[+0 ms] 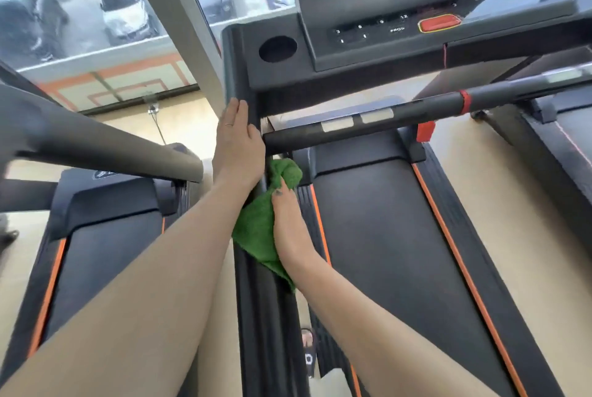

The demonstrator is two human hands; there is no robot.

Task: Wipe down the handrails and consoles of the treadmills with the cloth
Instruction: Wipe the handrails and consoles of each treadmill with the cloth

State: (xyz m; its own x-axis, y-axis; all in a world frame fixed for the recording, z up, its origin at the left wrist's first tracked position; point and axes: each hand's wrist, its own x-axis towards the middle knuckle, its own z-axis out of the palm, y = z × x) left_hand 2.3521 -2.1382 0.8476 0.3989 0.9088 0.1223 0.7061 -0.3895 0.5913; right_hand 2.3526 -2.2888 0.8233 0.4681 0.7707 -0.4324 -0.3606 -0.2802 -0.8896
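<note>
The right hand clutches the green cloth against the treadmill's left handrail; the left hand, fingers flat, steadies the upright. The loosely bunched cloth (its tail dangling) could slip off, missing the rail's underside.

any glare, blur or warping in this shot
Head view: wide-angle warping bows the crossbar and the window frame; daylight glare sits on the glossy console, whose button labels read soft; the cars outside are smeared; the left hand and the right hand on the green cloth are fairly sharp, with soft shadows only.
</note>
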